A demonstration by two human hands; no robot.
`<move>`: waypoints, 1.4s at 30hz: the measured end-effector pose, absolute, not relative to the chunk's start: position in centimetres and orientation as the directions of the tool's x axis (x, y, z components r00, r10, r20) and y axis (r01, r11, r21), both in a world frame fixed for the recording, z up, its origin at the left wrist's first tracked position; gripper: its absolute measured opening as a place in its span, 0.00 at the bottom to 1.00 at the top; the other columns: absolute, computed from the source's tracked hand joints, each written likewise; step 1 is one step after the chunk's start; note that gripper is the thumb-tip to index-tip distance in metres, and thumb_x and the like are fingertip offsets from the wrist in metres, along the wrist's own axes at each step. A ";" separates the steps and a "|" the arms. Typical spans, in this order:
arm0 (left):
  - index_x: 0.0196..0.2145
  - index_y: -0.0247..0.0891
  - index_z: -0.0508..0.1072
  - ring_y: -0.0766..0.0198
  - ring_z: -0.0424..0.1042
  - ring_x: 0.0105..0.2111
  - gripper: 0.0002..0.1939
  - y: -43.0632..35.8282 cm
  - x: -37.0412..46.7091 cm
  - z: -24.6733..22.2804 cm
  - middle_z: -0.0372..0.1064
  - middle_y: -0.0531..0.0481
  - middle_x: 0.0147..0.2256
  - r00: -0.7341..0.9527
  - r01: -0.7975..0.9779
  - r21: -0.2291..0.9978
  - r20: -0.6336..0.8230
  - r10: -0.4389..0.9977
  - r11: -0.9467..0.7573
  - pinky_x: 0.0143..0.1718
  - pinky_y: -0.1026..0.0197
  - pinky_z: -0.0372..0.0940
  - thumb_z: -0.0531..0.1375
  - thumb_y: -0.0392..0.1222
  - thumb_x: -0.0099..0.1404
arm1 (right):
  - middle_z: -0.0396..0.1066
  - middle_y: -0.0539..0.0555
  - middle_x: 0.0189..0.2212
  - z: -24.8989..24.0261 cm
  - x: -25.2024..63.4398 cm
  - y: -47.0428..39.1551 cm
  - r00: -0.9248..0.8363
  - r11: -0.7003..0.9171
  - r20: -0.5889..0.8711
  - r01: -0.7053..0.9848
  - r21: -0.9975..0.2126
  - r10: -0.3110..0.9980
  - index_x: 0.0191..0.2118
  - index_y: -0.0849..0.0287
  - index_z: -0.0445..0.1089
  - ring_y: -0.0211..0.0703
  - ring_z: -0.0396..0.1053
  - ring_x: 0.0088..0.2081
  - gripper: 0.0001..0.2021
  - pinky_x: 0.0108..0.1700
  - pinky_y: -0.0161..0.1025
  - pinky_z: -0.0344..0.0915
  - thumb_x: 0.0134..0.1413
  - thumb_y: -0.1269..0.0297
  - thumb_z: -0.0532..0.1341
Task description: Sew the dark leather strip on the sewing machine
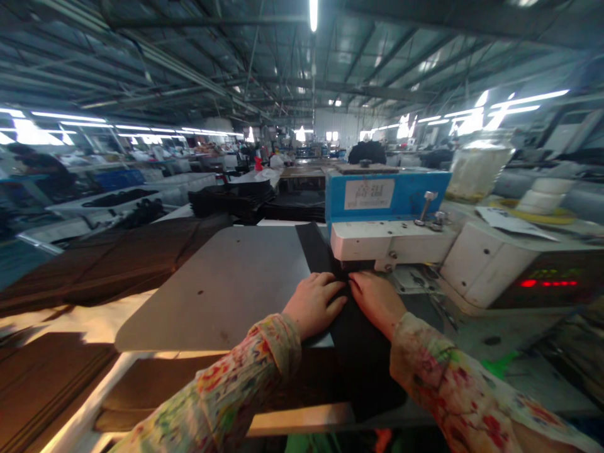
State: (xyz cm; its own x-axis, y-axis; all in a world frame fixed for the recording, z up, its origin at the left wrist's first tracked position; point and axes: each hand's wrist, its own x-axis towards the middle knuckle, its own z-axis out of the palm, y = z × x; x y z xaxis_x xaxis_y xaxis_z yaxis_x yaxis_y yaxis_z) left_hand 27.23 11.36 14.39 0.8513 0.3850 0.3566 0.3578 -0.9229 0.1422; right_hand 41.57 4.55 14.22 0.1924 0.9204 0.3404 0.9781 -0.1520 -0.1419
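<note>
A strip of black fabric (365, 358) runs from the front edge of the table, under both my hands, to beside the head of a blue and white machine (368, 239). My left hand (317, 303) rests on the strip and the edge of a smooth grey plate (236, 277), its fingers spread and lying on the cloth. My right hand (377, 299) is closed on the fabric just in front of the machine head, thumb and fingertips together. The fingertips of both hands are close to each other. Part of the fabric is hidden under them.
Dark brown fabric piles (113, 258) lie at the left, with black stacks (231, 198) behind. At right stand a control box (528, 270) with red lit digits, a glass jar (479, 167) and white thread spools (542, 195). A person (40, 170) works far left.
</note>
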 end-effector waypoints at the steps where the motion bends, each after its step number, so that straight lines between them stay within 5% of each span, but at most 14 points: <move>1: 0.47 0.41 0.67 0.59 0.62 0.44 0.17 11.3 27.2 14.4 0.64 0.48 0.46 0.852 0.356 0.143 0.357 0.383 -0.924 0.46 0.56 0.60 0.48 0.48 0.64 | 0.71 0.57 0.39 14.2 41.6 4.5 0.193 -0.152 0.342 0.978 -0.144 0.920 0.42 0.62 0.68 0.42 0.68 0.41 0.13 0.42 0.35 0.61 0.56 0.70 0.49; 42: 0.46 0.40 0.67 0.58 0.61 0.45 0.17 11.5 27.2 14.6 0.63 0.46 0.47 0.863 0.331 0.175 0.342 0.372 -0.927 0.48 0.55 0.59 0.49 0.48 0.64 | 0.71 0.57 0.40 14.4 41.4 4.4 0.198 -0.156 0.313 0.976 -0.154 0.929 0.42 0.63 0.68 0.42 0.67 0.41 0.13 0.43 0.35 0.60 0.57 0.70 0.48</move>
State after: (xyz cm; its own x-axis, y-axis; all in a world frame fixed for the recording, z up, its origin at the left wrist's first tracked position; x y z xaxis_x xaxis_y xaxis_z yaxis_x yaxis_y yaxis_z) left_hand 27.17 11.48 14.60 0.8628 0.3724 0.3419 0.3308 -0.9273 0.1751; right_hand 41.43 4.43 14.35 0.1980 0.9289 0.3129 0.9756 -0.1560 -0.1544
